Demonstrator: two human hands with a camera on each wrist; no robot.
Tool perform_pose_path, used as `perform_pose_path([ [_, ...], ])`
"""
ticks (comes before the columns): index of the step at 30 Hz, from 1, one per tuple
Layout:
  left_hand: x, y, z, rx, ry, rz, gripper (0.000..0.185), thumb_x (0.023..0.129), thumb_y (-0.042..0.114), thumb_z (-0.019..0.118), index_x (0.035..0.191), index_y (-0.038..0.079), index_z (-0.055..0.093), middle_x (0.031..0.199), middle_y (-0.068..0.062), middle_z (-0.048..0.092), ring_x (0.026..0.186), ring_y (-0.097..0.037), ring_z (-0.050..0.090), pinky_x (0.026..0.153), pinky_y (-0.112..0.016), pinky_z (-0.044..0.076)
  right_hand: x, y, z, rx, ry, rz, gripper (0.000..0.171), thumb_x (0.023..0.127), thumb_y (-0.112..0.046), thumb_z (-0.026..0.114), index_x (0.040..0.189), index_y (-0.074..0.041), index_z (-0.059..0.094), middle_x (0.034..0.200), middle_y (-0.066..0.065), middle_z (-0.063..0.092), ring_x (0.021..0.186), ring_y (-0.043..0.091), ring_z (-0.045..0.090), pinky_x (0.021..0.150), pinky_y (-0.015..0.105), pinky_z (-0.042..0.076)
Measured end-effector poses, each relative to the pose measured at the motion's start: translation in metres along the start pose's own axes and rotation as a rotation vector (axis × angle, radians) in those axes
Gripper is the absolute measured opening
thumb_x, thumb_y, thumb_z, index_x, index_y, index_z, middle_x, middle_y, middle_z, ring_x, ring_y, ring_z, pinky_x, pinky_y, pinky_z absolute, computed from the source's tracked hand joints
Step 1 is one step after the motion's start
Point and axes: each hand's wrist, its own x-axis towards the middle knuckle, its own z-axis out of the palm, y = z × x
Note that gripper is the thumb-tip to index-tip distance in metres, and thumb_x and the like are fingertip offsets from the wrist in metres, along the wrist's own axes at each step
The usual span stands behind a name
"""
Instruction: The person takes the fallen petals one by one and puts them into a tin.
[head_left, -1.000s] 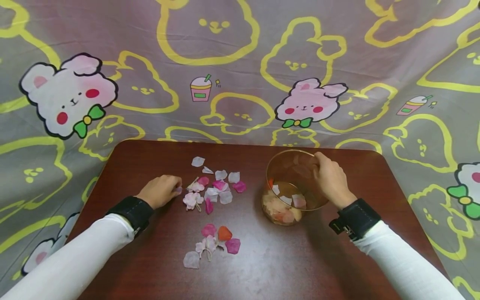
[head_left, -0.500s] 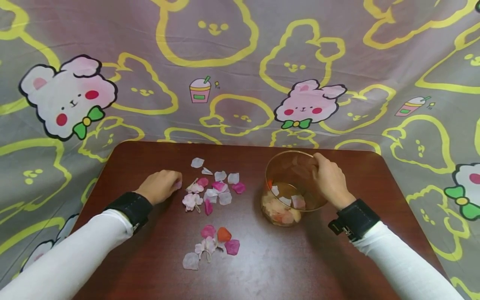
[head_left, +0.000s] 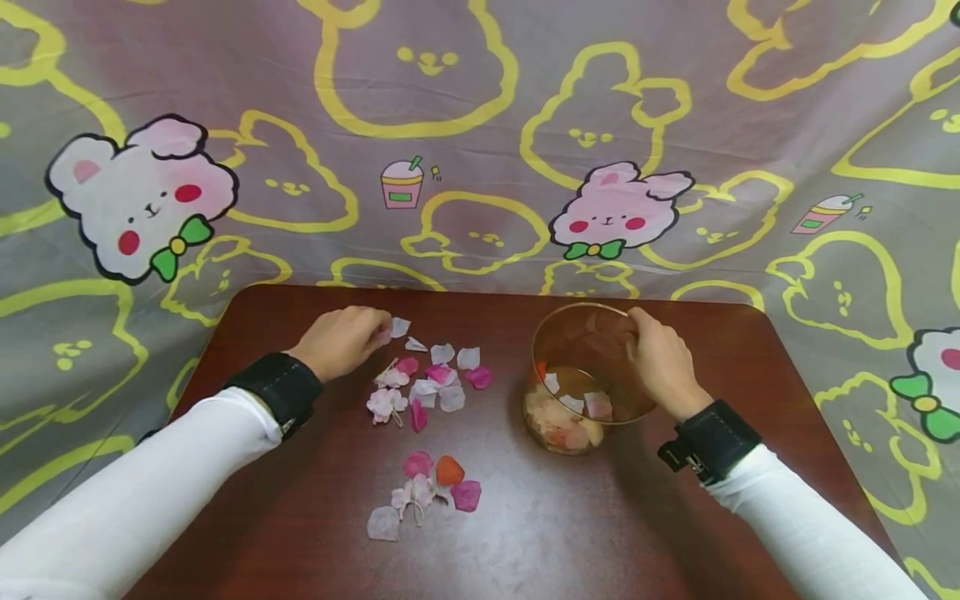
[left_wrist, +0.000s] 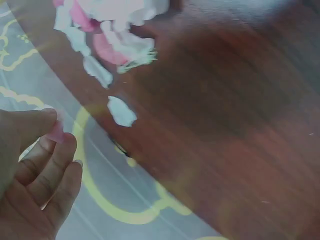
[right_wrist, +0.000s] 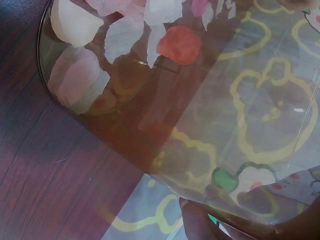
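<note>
Petals [head_left: 431, 379] lie scattered on the dark tabletop [head_left: 525, 533], in one cluster left of the glass bowl [head_left: 581, 392] and a smaller one nearer the person. The left hand [head_left: 341, 340] has moved from the cluster's left edge to its far end, fingers [left_wrist: 47, 131] pinching a pink petal [left_wrist: 56, 133] and closing on a white petal [head_left: 399, 326]. The right hand [head_left: 663, 358] still grips the bowl's far right rim, tilting it toward the petals; more gathering looks underway.

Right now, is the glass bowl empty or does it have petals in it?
Partly filled. The bowl has a shallow layer of petals at the bottom, pale ones and an orange one; most of it is bare glass.
</note>
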Motion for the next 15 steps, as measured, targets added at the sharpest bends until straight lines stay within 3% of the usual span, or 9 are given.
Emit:
perform_pose_path([
  [7,0.021,0.025,-0.017,0.008,0.015,0.04,0.005,0.094,0.009,0.07,0.098,0.006,0.071,0.089,-0.007,0.072,0.08,-0.022,0.065,0.074,-0.042,0.056,0.0,0.0,0.0,-0.002,0.002,0.003,0.008,0.099,-0.004,0.05,0.103,-0.006,0.057,0.075,0.012,0.057,0.061,0.026,0.052,0.05,0.034,0.034],
  [15,0.049,0.074,-0.038,0.014,0.013,0.121,0.009,0.096,0.015,0.068,0.1,0.006,0.07,0.086,-0.006,0.071,0.079,-0.022,0.064,0.075,-0.039,0.056,0.001,0.001,0.0,-0.006,0.013,0.003,0.009,0.098,-0.004,0.05,0.102,-0.006,0.058,0.074,0.012,0.056,0.061,0.026,0.051,0.051,0.035,0.034],
])
